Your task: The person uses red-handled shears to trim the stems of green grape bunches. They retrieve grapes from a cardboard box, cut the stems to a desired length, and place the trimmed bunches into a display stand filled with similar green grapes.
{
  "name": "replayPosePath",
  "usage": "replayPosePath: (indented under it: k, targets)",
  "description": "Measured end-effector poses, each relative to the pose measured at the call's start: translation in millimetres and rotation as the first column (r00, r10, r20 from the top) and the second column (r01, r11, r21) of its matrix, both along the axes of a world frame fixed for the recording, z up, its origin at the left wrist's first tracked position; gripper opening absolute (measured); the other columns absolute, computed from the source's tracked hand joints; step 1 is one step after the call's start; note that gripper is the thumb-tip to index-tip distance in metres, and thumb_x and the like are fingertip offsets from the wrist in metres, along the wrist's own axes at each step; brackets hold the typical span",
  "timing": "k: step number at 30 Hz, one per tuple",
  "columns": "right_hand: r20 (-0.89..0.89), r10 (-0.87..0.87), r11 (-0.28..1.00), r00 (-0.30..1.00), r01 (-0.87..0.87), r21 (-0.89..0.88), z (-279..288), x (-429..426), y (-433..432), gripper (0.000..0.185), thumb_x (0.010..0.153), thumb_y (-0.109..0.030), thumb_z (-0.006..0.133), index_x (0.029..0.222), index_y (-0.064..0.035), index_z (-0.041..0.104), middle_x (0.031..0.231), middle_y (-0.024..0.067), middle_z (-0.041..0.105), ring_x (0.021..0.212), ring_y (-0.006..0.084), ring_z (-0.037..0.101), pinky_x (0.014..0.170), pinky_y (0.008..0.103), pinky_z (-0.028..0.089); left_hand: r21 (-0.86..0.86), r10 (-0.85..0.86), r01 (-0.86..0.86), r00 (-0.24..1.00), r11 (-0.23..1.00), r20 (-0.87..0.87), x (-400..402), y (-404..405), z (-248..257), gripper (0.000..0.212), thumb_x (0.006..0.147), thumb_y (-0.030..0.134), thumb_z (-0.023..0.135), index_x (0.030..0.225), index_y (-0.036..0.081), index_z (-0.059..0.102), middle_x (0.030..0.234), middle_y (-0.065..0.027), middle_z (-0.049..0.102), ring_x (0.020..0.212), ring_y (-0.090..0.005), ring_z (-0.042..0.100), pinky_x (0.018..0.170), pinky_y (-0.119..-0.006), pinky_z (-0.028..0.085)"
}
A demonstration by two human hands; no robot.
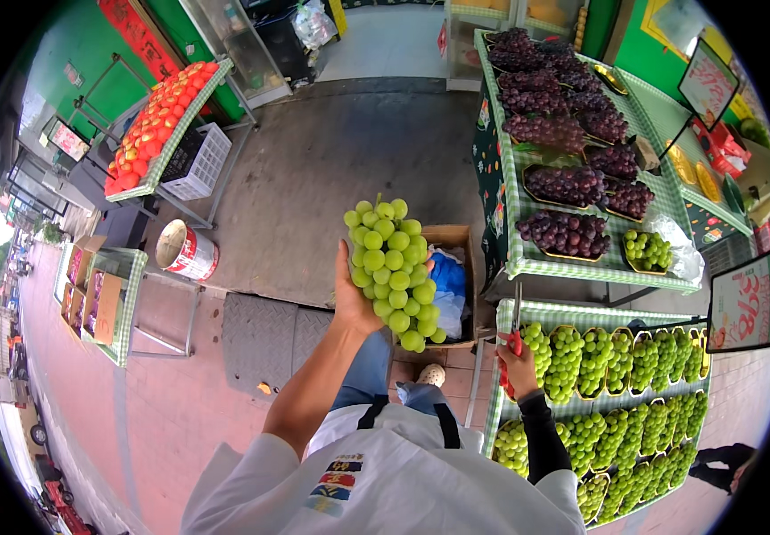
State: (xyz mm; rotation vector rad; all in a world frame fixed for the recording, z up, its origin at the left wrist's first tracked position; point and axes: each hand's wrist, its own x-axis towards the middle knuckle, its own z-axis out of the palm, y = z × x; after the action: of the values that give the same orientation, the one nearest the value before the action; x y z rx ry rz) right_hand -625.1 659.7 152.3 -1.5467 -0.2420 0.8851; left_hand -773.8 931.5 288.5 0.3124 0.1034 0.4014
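A large bunch of green grapes (395, 267) rests in my left hand (355, 294), its short stem pointing away from me, over the paving and beside an open cardboard box. My right hand (520, 366), below a black sleeve, grips red-handled scissors (517, 334) whose blades point away from me and look closed. That hand is at the near left corner of a stand where green grapes (564, 361) lie in rows of trays. Beyond it, dark purple grapes (565, 186) in trays cover a second stand, with one small tray of green grapes (647, 251) at its corner.
The cardboard box (470, 287) on the ground holds blue and white plastic. A paint bucket (187, 251), a white crate (205, 164) and a stand of red fruit (157, 127) are at the left. Price signs (742, 304) stick out over the right stands. Part of a person (726, 460) shows at the right edge.
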Motion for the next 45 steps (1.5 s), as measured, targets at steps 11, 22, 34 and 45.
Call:
replayPosePath:
  k: [11, 22, 34, 45]
  targets:
    - [0.775, 0.035, 0.992, 0.631, 0.074, -0.106, 97.9, -163.1, -28.1, 0.038, 0.072, -0.004, 0.061, 0.111, -0.0016, 0.057, 0.079, 0.0169, 0.059, 0.067, 0.0336, 0.060, 0.062, 0.0357, 0.048, -0.166, 0.033, -0.005, 0.986, 0.986, 0.163, -70.8, -14.4, 28.0, 0.069, 0.085, 0.064, 0.046, 0.132, 0.013, 0.048, 0.130, -0.0111, 0.050, 0.122, -0.0360, 0.044, 0.104, -0.048, 0.037]
    - [0.939, 0.142, 0.980, 0.314, 0.090, -0.178, 139.0, -333.8, -44.2, 0.048, 0.064, 0.001, 0.063, 0.111, -0.0073, 0.061, 0.077, 0.0104, 0.058, 0.064, 0.0276, 0.058, 0.058, 0.0333, 0.048, -0.246, 0.027, 0.006, 0.991, 0.969, 0.133, -267.0, -55.1, 44.1, 0.067, 0.086, 0.064, 0.045, 0.130, 0.014, 0.049, 0.133, -0.0118, 0.046, 0.123, -0.0333, 0.044, 0.102, -0.048, 0.038]
    - [0.533, -0.238, 0.970, 0.812, 0.167, 0.177, 200.3, -383.0, -92.7, 0.030, 0.088, -0.014, 0.065, 0.111, 0.0011, 0.057, 0.080, 0.0002, 0.060, 0.062, 0.0072, 0.046, 0.057, 0.0222, 0.042, 0.071, 0.062, -0.057, 0.996, 0.996, -0.062, -341.2, -148.9, 57.7, 0.083, 0.085, 0.074, 0.034, 0.135, 0.009, 0.042, 0.127, -0.0142, 0.052, 0.114, -0.0345, 0.053, 0.099, -0.047, 0.043]
    - [0.276, -0.188, 0.978, 0.943, 0.152, 0.145, 221.6, -414.8, -261.2, 0.072, 0.076, -0.029, 0.080, 0.131, 0.0024, 0.044, 0.097, 0.0030, 0.058, 0.079, 0.0073, 0.053, 0.068, 0.0219, 0.047, 0.244, -0.284, 0.321, 0.943, 0.915, -0.175, -342.0, -374.4, 54.6, 0.094, 0.081, 0.077, 0.033, 0.149, 0.012, 0.021, 0.146, -0.0090, 0.034, 0.134, -0.0245, 0.031, 0.112, -0.039, 0.020]
